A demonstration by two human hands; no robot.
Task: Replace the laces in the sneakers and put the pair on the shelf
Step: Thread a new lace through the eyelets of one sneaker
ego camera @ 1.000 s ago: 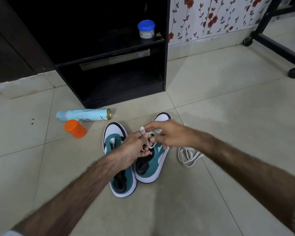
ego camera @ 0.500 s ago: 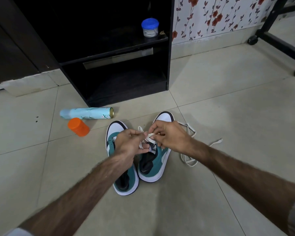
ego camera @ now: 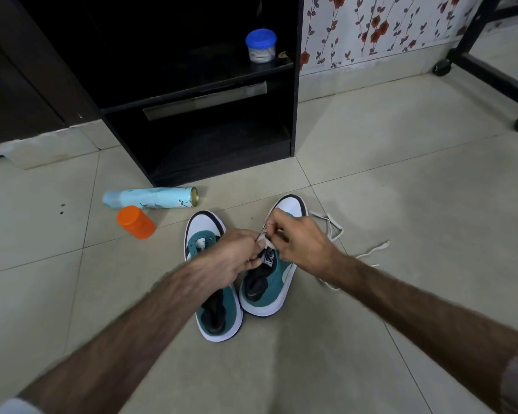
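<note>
Two teal and white sneakers stand side by side on the tiled floor, toes toward the shelf. The left sneaker [ego camera: 214, 312] shows bare eyelets with no lace. Over the tongue of the right sneaker [ego camera: 268, 289] my left hand [ego camera: 234, 258] and my right hand [ego camera: 299, 240] both pinch a white lace [ego camera: 335, 231]. The rest of the lace trails loose on the floor to the right of that shoe. My hands hide the eyelets of the right sneaker.
A black shelf unit [ego camera: 293, 121] stands just beyond the shoes, with a blue-lidded jar [ego camera: 260, 44] on its upper board. A pale blue spray can [ego camera: 153, 198] lies on the floor next to an orange cap [ego camera: 135, 222]. A black wheeled frame [ego camera: 491, 70] is at the far right.
The bunched lace beside the right sneaker has been pulled out and now trails across the floor. My hands stayed over that shoe's tongue, and the view shifted slightly.
</note>
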